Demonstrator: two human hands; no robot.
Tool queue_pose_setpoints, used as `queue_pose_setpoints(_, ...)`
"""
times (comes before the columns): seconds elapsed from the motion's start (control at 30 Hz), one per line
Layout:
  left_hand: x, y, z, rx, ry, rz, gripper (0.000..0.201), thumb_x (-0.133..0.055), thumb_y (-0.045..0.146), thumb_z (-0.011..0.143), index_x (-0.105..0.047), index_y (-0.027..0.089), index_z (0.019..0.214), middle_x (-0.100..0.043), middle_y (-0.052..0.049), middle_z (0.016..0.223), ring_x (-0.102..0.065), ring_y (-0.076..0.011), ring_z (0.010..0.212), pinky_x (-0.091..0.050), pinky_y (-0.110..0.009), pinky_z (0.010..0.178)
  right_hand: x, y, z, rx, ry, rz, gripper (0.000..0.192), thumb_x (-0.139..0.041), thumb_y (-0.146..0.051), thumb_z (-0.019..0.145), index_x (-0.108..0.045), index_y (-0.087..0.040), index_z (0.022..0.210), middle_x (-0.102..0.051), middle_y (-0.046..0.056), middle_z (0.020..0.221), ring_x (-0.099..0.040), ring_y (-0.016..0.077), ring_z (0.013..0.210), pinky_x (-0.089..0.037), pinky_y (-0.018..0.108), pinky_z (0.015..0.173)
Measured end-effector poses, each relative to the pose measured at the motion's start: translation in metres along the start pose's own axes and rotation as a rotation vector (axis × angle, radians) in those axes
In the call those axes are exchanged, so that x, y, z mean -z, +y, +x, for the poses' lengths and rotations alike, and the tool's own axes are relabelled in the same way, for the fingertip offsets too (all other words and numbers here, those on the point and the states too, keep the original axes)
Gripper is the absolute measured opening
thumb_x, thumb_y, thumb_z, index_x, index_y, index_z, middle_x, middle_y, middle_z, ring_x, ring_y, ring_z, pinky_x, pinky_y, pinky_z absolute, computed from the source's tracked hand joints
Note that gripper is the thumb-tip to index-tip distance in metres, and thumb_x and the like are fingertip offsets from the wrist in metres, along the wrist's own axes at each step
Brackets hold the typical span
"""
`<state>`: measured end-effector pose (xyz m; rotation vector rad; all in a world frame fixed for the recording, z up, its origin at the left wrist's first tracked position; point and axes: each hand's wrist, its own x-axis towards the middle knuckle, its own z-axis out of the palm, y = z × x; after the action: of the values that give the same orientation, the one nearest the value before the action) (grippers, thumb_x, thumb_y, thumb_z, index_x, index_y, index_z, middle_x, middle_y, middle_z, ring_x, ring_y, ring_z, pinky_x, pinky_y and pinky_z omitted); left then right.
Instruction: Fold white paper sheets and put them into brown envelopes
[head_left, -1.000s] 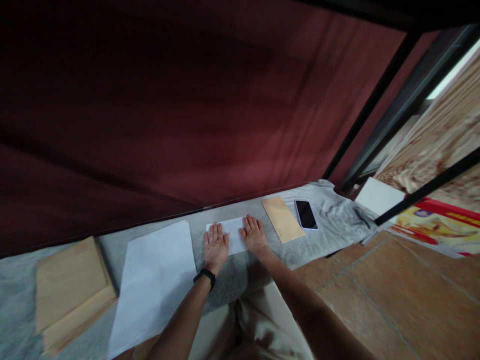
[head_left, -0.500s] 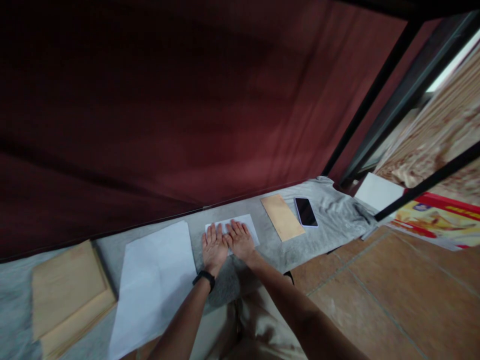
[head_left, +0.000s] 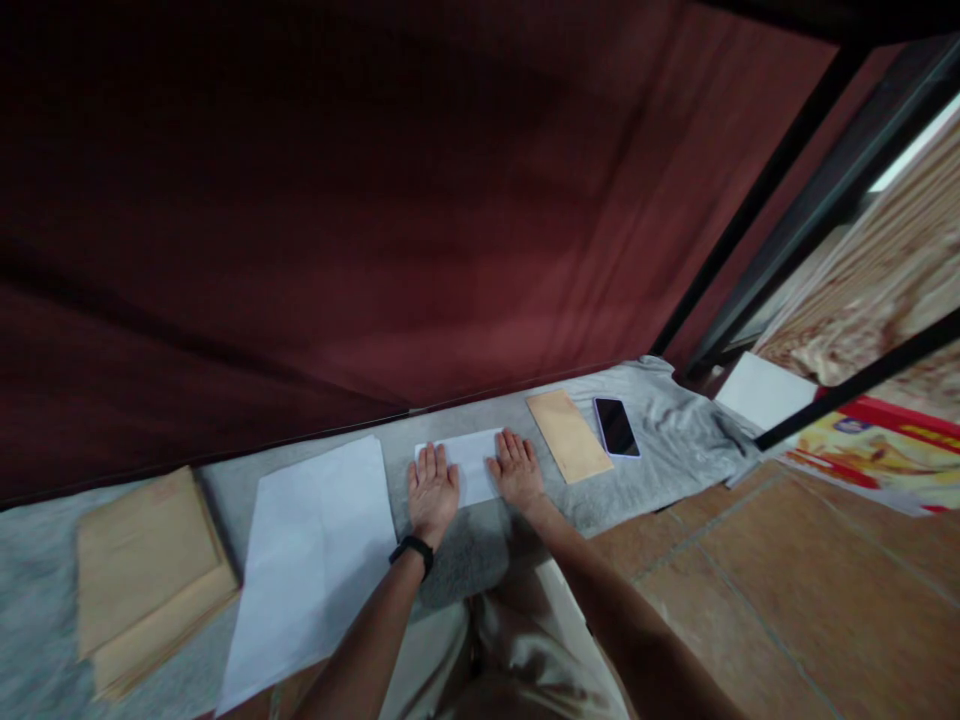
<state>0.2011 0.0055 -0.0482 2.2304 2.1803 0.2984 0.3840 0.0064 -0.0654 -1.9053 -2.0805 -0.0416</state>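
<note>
left: white sheet close by | right: bare grey cloth up to envelope, phone | behind: curtain blocks reach

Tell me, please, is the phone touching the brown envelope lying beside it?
Apart. The head view shows a strip of grey cloth between the phone and the brown envelope.
</note>
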Motion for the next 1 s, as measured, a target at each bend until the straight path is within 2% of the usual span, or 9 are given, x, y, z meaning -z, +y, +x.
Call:
queue_pose_setpoints(0.23,0.003,0.001,0.000,0.009,-0.036,0.017,0.066,-0.028,0.046,0.105,-0.033,0.009,0.160,-0.030,-0.016,0.167,-0.021,-0.0266,0.158,-0.013,-0.046,0.129,0.005,0.014,-0.011,-0.034,0.011,-0.028,0.059,-0.033,-0.040,0.107,-0.040,-0.007,0.156,-0.039,0.017,0.162,-0.039,0.0307,0.149,-0.022,0.049,0.123)
queue_pose_setpoints(0.4,0.004,0.001,0.000,-0.015,-0.001,0.027,0.069,-0.029,0.051,0.104,-0.035,0.009,0.159,-0.032,-0.018,0.165,-0.025,-0.0289,0.156,-0.016,-0.048,0.128,0.012,0.013,-0.017,-0.071,0.018,0.012,0.054,-0.035,-0.035,0.107,-0.047,-0.008,0.152,-0.048,0.016,0.158,-0.041,0.0295,0.147,-0.021,0.046,0.123)
queue_pose_setpoints(0.5,0.004,0.001,-0.001,-0.019,0.004,0.006,0.069,-0.031,0.049,0.104,-0.036,0.007,0.158,-0.032,-0.020,0.165,-0.026,-0.0303,0.156,-0.016,-0.049,0.127,0.020,0.009,-0.020,-0.133,0.012,0.051,0.048,-0.038,-0.029,0.106,-0.052,-0.010,0.148,-0.052,0.016,0.154,-0.045,0.0289,0.142,-0.027,0.045,0.119)
queue_pose_setpoints(0.63,0.005,0.001,-0.001,-0.030,0.013,-0.007,0.068,-0.031,0.048,0.104,-0.037,0.005,0.157,-0.031,-0.021,0.165,-0.024,-0.0307,0.156,-0.015,-0.050,0.127,0.034,0.000,-0.017,-0.257,-0.056,0.108,0.036,-0.045,-0.024,0.103,-0.063,-0.016,0.132,-0.065,0.017,0.132,-0.059,0.0274,0.122,-0.042,0.039,0.105)
queue_pose_setpoints(0.73,0.006,0.002,-0.002,-0.024,0.004,-0.007,0.068,-0.031,0.048,0.104,-0.038,0.005,0.156,-0.031,-0.021,0.165,-0.023,-0.0304,0.157,-0.015,-0.049,0.127,0.041,-0.006,-0.008,-0.392,-0.124,0.223,0.027,-0.049,-0.022,0.101,-0.066,-0.015,0.120,-0.070,0.016,0.116,-0.066,0.0249,0.108,-0.047,0.033,0.093)
queue_pose_setpoints(0.87,0.007,0.003,-0.001,-0.015,-0.015,-0.020,0.067,-0.029,0.046,0.104,-0.038,0.005,0.156,-0.031,-0.020,0.165,-0.024,-0.0299,0.157,-0.015,-0.049,0.128,0.040,-0.007,0.007,-0.485,-0.144,0.317,0.021,-0.052,-0.021,0.098,-0.066,-0.014,0.113,-0.073,0.012,0.094,-0.071,0.0224,0.089,-0.049,0.029,0.076)
queue_pose_setpoints(1.0,0.008,-0.002,0.000,-0.033,-0.015,-0.041,0.063,-0.026,0.041,0.105,-0.040,0.006,0.155,-0.035,-0.018,0.164,-0.026,-0.0285,0.156,-0.016,-0.048,0.128,0.033,0.001,0.008,-0.464,-0.140,0.425,0.013,-0.056,-0.020,0.094,-0.068,-0.018,0.087,-0.072,0.006,0.079,-0.068,0.0188,0.077,-0.045,0.025,0.067)
